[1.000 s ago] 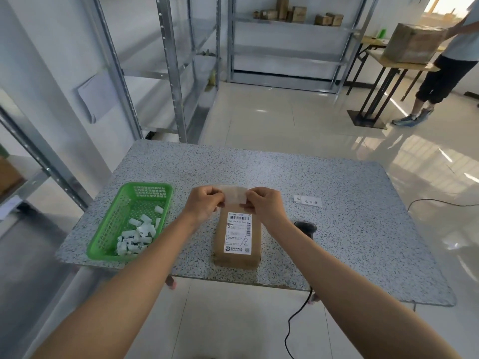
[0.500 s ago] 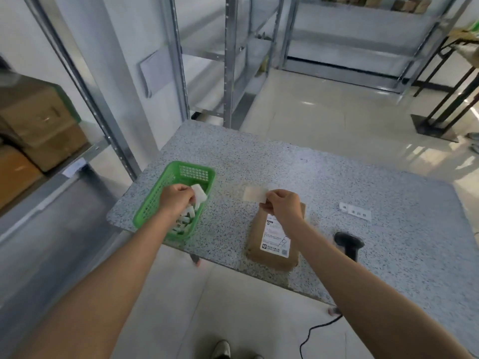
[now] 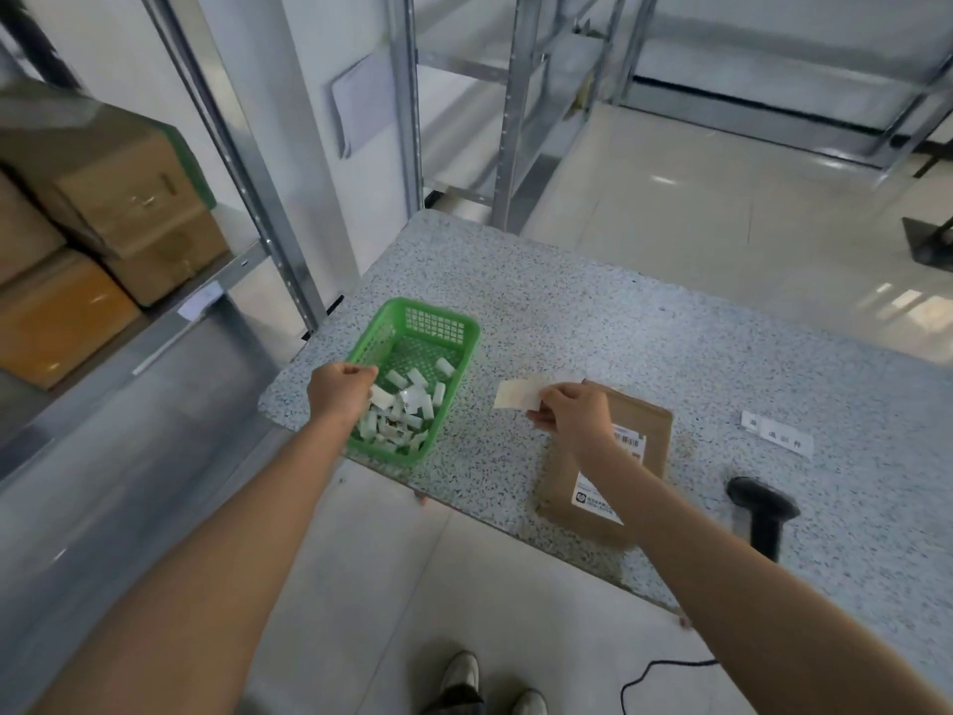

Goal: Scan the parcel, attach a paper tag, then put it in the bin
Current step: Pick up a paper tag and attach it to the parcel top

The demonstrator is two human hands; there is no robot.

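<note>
Speckled table (image 3: 644,322): landmark.
Parcel (image 3: 626,456): brown, flat at table's near edge, long axis near-to-far.
Basket (image 3: 412,322): green, table's left corner, holds white slips (image 3: 407,410).
Right hand (image 3: 572,412): pinches paper tag (image 3: 515,394).
Left hand (image 3: 343,392): curled over basket, grip unclear.

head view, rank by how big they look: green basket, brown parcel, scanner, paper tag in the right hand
1. green basket and brown parcel: look alike, the arm hides part of the parcel
2. scanner
3. paper tag
</note>
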